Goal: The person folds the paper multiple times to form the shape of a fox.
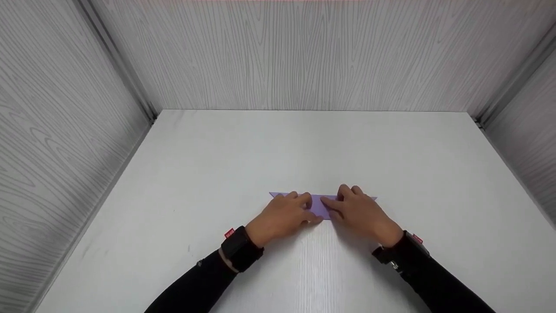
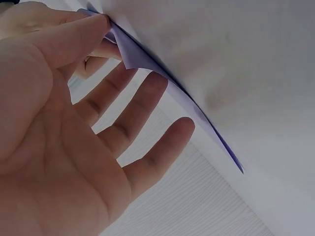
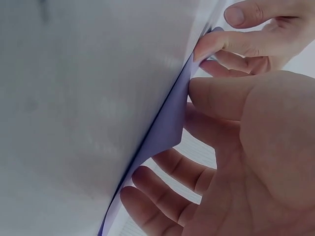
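A folded piece of purple paper (image 1: 318,209), wide and low with pointed ends, lies flat on the white table. My left hand (image 1: 284,215) rests on its left part, fingertips on the sheet and thumb at the near edge. My right hand (image 1: 360,213) presses on the right part, its index finger pointing inward and its thumb near the bottom edge. In the left wrist view the paper (image 2: 142,61) runs under spread, slightly bent fingers (image 2: 160,147). In the right wrist view a corner of the paper (image 3: 165,123) lifts beside the fingers (image 3: 167,196).
The white table (image 1: 208,152) stretches around the hands. A grey wood-grain panel (image 1: 282,56) rises behind it, with matching side panels at left (image 1: 56,130) and right (image 1: 530,108). Both wrists wear black bands (image 1: 242,250) over dark sleeves.
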Tool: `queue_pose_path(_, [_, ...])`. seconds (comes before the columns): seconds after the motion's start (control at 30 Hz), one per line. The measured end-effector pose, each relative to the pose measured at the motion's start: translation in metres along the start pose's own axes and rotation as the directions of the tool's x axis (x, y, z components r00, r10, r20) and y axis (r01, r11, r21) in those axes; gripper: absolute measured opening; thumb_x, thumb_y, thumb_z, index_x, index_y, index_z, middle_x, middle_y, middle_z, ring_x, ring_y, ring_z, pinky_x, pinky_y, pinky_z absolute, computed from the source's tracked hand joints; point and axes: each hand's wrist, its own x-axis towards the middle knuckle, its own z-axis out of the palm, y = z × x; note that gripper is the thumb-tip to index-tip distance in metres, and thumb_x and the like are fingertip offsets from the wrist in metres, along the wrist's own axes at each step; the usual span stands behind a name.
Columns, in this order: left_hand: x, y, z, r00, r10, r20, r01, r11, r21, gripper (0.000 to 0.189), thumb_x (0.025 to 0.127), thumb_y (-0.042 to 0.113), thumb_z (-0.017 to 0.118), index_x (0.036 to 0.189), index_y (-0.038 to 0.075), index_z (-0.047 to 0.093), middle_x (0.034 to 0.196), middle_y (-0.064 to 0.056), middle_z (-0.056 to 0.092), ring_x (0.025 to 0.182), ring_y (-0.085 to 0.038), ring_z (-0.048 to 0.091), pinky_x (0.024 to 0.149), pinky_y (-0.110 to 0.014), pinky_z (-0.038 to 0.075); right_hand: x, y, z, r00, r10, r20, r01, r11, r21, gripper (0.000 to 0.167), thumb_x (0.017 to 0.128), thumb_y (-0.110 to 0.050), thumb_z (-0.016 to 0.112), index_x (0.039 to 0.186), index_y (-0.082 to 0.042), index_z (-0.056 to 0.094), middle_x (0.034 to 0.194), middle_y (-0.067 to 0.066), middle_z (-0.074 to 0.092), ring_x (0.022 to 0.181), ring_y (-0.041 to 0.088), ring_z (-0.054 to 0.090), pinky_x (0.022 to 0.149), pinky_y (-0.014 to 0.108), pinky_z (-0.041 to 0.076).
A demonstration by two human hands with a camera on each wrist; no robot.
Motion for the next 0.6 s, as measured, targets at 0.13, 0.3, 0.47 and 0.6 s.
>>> queue_pose_path(0.13, [-0.003, 0.001, 0.001, 1.0, -0.003, -0.004, 0.003, 0.998, 0.059, 0.03, 0.107, 0.026, 0.065, 0.129, 0.044, 0.077, 0.119, 0.001, 0.067, 0.094, -0.019, 0.063, 0.068, -0.031, 0.051, 0.0, 0.001, 0.001, 0.999, -0.026, -0.025, 0.026, 1.0, -0.01, 0.034, 0.101, -0.014, 0.07, 0.135, -0.013, 0.075, 0.097, 0.014, 0.056, 0.083, 0.032, 0.054, 0.064, 0.041, 0.051])
queue_pose_path(0.3, [-0.008, -0.002, 0.003, 1.0, -0.014, 0.011, 0.013, 0.998, 0.069, 0.03, 0.108, 0.03, 0.063, 0.131, 0.044, 0.075, 0.12, 0.001, 0.067, 0.096, -0.019, 0.064, 0.073, -0.035, 0.055, 0.001, 0.002, 0.003, 0.999, -0.04, -0.033, 0.039, 0.999, -0.026, 0.034, 0.1, -0.014, 0.071, 0.134, -0.013, 0.075, 0.096, 0.014, 0.056, 0.082, 0.031, 0.053, 0.066, 0.04, 0.05])
queue_pose_path(0.47, [-0.012, -0.005, 0.005, 1.0, -0.013, -0.005, 0.013, 0.998, 0.058, 0.03, 0.106, 0.026, 0.066, 0.13, 0.043, 0.076, 0.12, 0.001, 0.067, 0.095, -0.02, 0.063, 0.073, -0.035, 0.054, 0.002, 0.001, 0.003, 0.999, -0.03, -0.014, 0.03, 0.999, -0.026, 0.035, 0.101, -0.015, 0.071, 0.136, -0.013, 0.074, 0.098, 0.014, 0.057, 0.083, 0.03, 0.053, 0.069, 0.041, 0.05])
queue_pose_path(0.6, [-0.015, -0.008, 0.002, 1.0, -0.023, -0.011, 0.023, 0.999, 0.024, 0.029, 0.106, 0.025, 0.067, 0.127, 0.04, 0.078, 0.122, 0.0, 0.068, 0.098, -0.021, 0.065, 0.075, -0.037, 0.055, 0.003, 0.0, 0.002, 1.0, -0.014, 0.004, 0.014, 1.0, -0.019, 0.036, 0.101, -0.016, 0.07, 0.137, -0.013, 0.074, 0.099, 0.015, 0.057, 0.084, 0.031, 0.054, 0.069, 0.042, 0.051])
